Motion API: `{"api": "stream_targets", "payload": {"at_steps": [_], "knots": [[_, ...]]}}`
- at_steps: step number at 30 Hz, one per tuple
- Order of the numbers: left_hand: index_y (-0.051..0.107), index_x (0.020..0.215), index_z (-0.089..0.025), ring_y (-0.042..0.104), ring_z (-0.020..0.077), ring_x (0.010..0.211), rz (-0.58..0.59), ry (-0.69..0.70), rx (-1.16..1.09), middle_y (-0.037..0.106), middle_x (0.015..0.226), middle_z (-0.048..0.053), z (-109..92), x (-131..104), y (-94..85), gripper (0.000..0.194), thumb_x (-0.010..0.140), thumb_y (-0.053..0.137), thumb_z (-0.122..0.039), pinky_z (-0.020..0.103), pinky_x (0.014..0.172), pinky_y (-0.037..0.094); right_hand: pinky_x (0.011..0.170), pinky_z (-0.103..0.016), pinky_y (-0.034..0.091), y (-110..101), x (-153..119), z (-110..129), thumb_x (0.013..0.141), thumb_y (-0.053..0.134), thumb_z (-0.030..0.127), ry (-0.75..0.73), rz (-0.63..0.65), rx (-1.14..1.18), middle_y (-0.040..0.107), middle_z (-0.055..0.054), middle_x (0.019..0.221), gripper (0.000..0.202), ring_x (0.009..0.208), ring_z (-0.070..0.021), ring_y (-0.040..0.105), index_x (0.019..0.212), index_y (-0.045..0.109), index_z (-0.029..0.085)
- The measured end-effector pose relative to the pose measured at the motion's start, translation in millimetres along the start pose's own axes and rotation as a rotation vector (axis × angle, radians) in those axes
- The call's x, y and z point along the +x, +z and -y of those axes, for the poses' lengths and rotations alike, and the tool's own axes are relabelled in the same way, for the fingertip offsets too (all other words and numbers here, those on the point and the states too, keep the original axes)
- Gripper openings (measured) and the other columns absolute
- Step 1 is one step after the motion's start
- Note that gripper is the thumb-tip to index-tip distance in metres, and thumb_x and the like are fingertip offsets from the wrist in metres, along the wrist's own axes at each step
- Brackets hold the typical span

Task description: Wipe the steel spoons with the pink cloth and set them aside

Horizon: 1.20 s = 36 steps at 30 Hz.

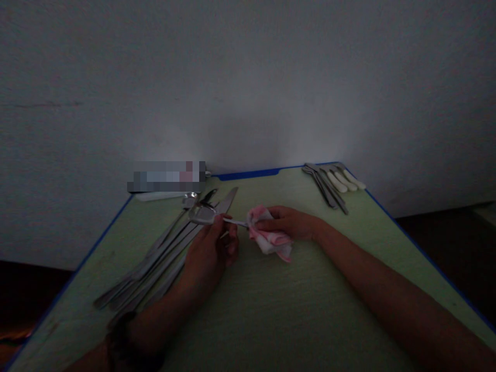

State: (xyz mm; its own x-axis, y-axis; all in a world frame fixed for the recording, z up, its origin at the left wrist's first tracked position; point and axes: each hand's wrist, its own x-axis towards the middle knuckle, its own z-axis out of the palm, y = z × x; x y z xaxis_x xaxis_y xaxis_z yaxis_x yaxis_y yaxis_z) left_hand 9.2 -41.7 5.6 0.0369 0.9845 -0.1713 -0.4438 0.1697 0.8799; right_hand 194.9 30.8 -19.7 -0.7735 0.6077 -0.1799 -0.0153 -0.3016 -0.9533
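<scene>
A metal ladle is held level above the table, its bowl pointing left. My left hand pinches its handle close to the bowl. My right hand is closed round a pink and white cloth, which wraps the handle's other end and hides it. Just beyond and below my left hand lie several long-handled metal utensils, partly covered by that hand and forearm. Among them show a small round ladle bowl and a broad flat blade.
At the table's far right lie several utensils, some with dark metal handles and some with cream handles. A blurred-out item sits at the far left corner. The green table has a blue edge and meets a grey wall.
</scene>
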Motion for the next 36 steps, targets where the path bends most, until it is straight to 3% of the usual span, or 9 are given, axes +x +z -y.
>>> {"api": "stream_targets", "payload": {"at_steps": [11,16,23,36], "knots": [[0.060,0.086,-0.016,0.034,0.0063,0.036,0.000,-0.069,-0.108,0.038,0.046,-0.008,-3.4,2.5,-3.0,0.049,0.082,0.047,-0.063,0.015,0.033,0.029,0.064,-0.021,0.044,3.4,-2.0,2.1,0.069,0.073,0.034,0.016,0.045,0.018,0.065,-0.002,0.083,0.034,0.068,-0.0088,0.056,0.093,0.063,0.013],[0.063,0.085,-0.016,0.039,0.0074,0.037,-0.013,-0.126,-0.157,0.045,0.048,-0.005,-6.9,1.7,-2.5,0.061,0.080,0.040,-0.071,0.017,0.032,0.030,0.065,-0.022,0.043,2.2,-2.4,1.7,0.068,0.074,0.034,0.002,0.055,-0.014,0.063,0.000,0.080,0.034,0.067,-0.0083,0.055,0.093,0.063,0.014],[0.067,0.083,-0.009,0.055,0.0148,0.052,-0.021,-0.178,-0.307,0.057,0.057,0.004,-12.1,2.6,-3.1,0.079,0.079,0.027,-0.077,0.024,0.046,0.047,0.065,-0.022,0.043,3.1,-3.8,3.7,0.070,0.072,0.034,0.010,0.054,-0.034,0.063,0.000,0.082,0.032,0.068,-0.0090,0.054,0.094,0.062,0.014],[0.066,0.082,-0.009,0.054,0.0165,0.056,0.002,-0.235,-0.377,0.053,0.059,0.003,-13.1,1.5,-6.6,0.071,0.080,0.032,-0.072,0.027,0.050,0.049,0.061,-0.021,0.043,2.5,-2.0,3.3,0.069,0.073,0.032,0.000,0.060,-0.062,0.064,0.000,0.081,0.033,0.065,-0.0084,0.054,0.094,0.061,0.015]]}}
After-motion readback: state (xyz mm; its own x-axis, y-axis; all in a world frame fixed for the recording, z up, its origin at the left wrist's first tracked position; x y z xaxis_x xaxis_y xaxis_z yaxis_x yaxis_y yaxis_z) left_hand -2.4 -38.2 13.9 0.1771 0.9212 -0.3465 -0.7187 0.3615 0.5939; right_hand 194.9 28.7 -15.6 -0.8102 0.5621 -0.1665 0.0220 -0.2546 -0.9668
